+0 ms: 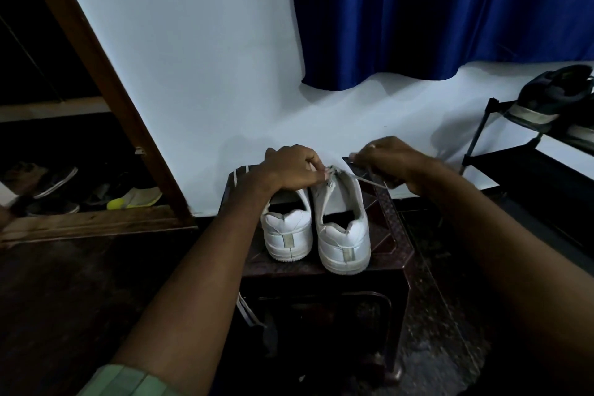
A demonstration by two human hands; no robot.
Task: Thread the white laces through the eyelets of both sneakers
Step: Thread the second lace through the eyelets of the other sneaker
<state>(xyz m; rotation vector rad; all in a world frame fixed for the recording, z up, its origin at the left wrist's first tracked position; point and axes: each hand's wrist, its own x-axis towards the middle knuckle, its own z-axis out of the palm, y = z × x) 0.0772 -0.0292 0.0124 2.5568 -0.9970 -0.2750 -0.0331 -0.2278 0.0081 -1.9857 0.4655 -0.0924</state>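
Item 1: 2 white sneakers, side by side on a dark stool (395,254), heels toward the wearer, toes at 12 o'clock; set so, presumably, to bring the eyelet rows within reach of both hands.

Item 2: right sneaker (342,228), the one in work. Lace (369,182) leaving its upper eyelet area and running taut toward 3 o'clock.

Item 3: left sneaker (287,231), at 9 o'clock of the first, untended; lacing hidden under the wrist.

Item 4: left hand (291,170), curled, fingertips pinched at the tongue and eyelet edge of the right sneaker, likely steadying the flap against the pull. Lace emerging just at those fingertips, touching or very near; exact contact not discernible.

Item 5: right hand (390,159), closed around the lace, drawing it outward at 3 o'clock of the eyelets; free end trailing below the fist.

Item 6: loose lace (246,312), hanging off the stool's edge at 7 o'clock, likely reserved for the left sneaker.

Item 7: blue curtain (434,10) at 12 o'clock; shoe rack (514,164) at 2 o'clock.
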